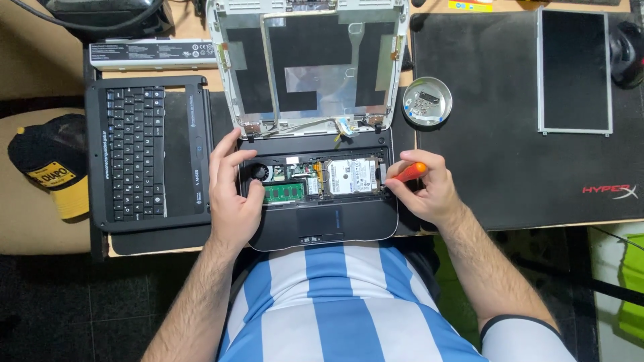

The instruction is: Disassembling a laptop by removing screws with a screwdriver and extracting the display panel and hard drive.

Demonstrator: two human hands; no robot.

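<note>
Several loose parts lie around the opened laptop (315, 201): a detached black keyboard panel (147, 154) to its left, a long white battery pack (153, 53) above that, a small round metal dish (427, 102) holding screws to the right of the hinge, and a bare screen panel (575, 70) further right on a large black mat (510, 134). A black and yellow cap (54, 164) rests on a beige seat at the far left. The laptop's lid (308, 64) stands open with its screen removed, and nothing blocks the exposed base, where a fan, a green memory stick (284, 192) and a hard drive (350, 176) show. The wooden table (184, 27) sits over a dark tiled floor. The left hand (231, 191) lies loosely spread on the base's left edge, fingers touching near the fan, gripping nothing. The right hand (426, 188) is closed around an orange-handled screwdriver (409, 172), its tip at the base's right edge beside the hard drive
</note>
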